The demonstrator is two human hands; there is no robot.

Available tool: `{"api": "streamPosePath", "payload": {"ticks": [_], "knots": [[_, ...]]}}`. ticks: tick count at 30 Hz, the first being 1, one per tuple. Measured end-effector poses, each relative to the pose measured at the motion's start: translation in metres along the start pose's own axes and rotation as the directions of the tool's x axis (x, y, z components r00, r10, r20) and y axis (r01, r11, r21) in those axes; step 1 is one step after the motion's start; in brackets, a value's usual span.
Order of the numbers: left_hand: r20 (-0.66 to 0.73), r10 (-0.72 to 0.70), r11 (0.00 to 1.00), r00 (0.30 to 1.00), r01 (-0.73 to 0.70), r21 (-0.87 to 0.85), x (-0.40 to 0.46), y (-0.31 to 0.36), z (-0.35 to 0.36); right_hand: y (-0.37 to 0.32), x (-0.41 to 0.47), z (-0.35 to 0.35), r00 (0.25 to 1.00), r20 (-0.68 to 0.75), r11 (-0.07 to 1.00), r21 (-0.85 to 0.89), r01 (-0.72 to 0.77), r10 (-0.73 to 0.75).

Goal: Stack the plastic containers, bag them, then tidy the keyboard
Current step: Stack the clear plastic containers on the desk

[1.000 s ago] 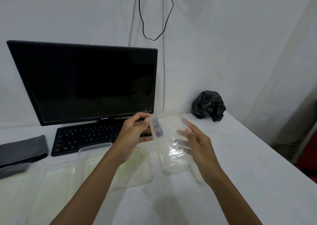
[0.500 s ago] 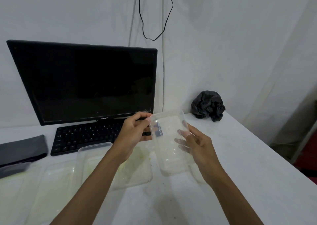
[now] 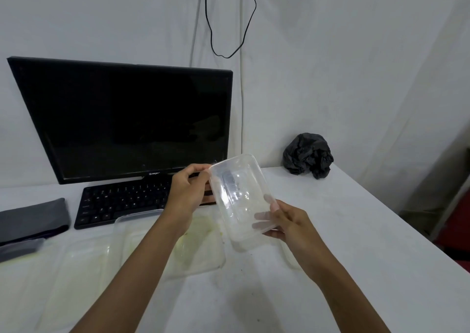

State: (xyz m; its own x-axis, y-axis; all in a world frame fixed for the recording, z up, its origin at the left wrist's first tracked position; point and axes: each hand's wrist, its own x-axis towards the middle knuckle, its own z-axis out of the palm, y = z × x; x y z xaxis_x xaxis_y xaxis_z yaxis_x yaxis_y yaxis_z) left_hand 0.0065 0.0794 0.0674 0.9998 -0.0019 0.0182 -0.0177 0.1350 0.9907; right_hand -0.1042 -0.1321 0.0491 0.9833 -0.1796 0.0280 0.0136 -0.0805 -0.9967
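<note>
I hold a clear plastic container [image 3: 239, 200] tilted above the table, its open side toward me. My left hand [image 3: 188, 193] pinches its far left corner. My right hand [image 3: 284, 220] grips its near right edge, fingers showing through the plastic. More clear containers lie on the table: one greasy one [image 3: 198, 246] under my left forearm, another [image 3: 84, 266] further left. A black keyboard [image 3: 122, 203] sits behind them, partly hidden by my left hand. A crumpled black bag [image 3: 307, 154] rests at the table's far right by the wall.
A black monitor [image 3: 127, 119] stands behind the keyboard. A grey folded cloth [image 3: 33, 218] lies at the far left. A black cable [image 3: 229, 27] hangs on the white wall. The table's right edge [image 3: 407, 220] drops off to the floor.
The held container has been lifted slightly and tilted more upright. My right hand has shifted from under its side to gripping its lower right edge.
</note>
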Motion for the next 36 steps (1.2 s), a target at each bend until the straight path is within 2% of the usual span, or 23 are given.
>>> {"api": "streamPosePath", "payload": {"ticks": [5, 6, 8, 10, 12, 14, 15, 17, 21, 24, 26, 28, 29, 33, 36], "knots": [[0.019, -0.018, 0.999, 1.0, 0.017, 0.042, 0.002, -0.006, 0.0, 0.003, 0.003, 0.002, 0.998, -0.068, 1.0, -0.009, -0.01, 0.009], [0.031, -0.019, 0.996, 0.999, 0.016, 0.088, 0.004, -0.008, -0.001, 0.006, 0.005, 0.002, 0.994, -0.104, 0.999, -0.021, -0.033, 0.03], [0.05, 0.04, 0.943, 0.998, -0.054, 0.328, 0.011, -0.015, -0.009, 0.014, 0.009, 0.0, 0.977, -0.195, 0.992, -0.079, -0.098, 0.081], [0.095, 0.129, 0.759, 0.987, -0.16, 0.631, 0.017, -0.022, -0.023, 0.025, 0.011, -0.004, 0.956, -0.258, 0.968, -0.17, -0.184, 0.137], [0.167, 0.177, 0.456, 0.97, -0.231, 0.859, 0.023, -0.031, -0.036, 0.032, 0.009, -0.006, 0.94, -0.289, 0.939, -0.232, -0.254, 0.183], [0.208, 0.164, 0.131, 0.964, -0.231, 0.964, 0.026, -0.04, -0.046, 0.036, 0.006, -0.005, 0.931, -0.308, 0.923, -0.264, -0.28, 0.194], [0.203, 0.144, 0.023, 0.969, -0.208, 0.978, 0.027, -0.044, -0.05, 0.036, 0.005, -0.004, 0.931, -0.311, 0.917, -0.284, -0.281, 0.19], [0.182, 0.113, -0.084, 0.977, -0.173, 0.981, 0.028, -0.051, -0.054, 0.039, 0.006, -0.004, 0.933, -0.318, 0.891, -0.356, -0.281, 0.167], [0.153, 0.107, -0.115, 0.982, -0.141, 0.983, 0.028, -0.06, -0.056, 0.038, 0.005, -0.007, 0.922, -0.369, 0.744, -0.584, -0.324, 0.112], [0.144, 0.14, -0.056, 0.979, -0.138, 0.989, 0.029, -0.061, -0.057, 0.037, 0.003, -0.019, 0.888, -0.46, 0.646, -0.675, -0.357, 0.011], [0.155, 0.159, 0.02, 0.975, -0.16, 0.987, 0.027, -0.057, -0.056, 0.041, 0.002, -0.03, 0.882, -0.471, 0.524, -0.757, -0.391, -0.022], [0.185, 0.179, 0.091, 0.966, -0.203, 0.975, 0.025, -0.048, -0.055, 0.046, 0.001, -0.04, 0.897, -0.439, 0.39, -0.817, -0.424, 0.055], [0.2, 0.192, 0.105, 0.961, -0.223, 0.969, 0.024, -0.042, -0.053, 0.049, 0.0, -0.044, 0.901, -0.416, 0.359, -0.827, -0.432, 0.124], [0.224, 0.236, 0.098, 0.946, -0.252, 0.963, 0.017, -0.017, -0.043, 0.052, 0.0, -0.054, 0.902, -0.325, 0.357, -0.837, -0.414, 0.284], [0.221, 0.255, 0.119, 0.941, -0.258, 0.959, 0.011, -0.005, -0.033, 0.049, 0.003, -0.062, 0.896, -0.275, 0.42, -0.809, -0.411, 0.347]]}}
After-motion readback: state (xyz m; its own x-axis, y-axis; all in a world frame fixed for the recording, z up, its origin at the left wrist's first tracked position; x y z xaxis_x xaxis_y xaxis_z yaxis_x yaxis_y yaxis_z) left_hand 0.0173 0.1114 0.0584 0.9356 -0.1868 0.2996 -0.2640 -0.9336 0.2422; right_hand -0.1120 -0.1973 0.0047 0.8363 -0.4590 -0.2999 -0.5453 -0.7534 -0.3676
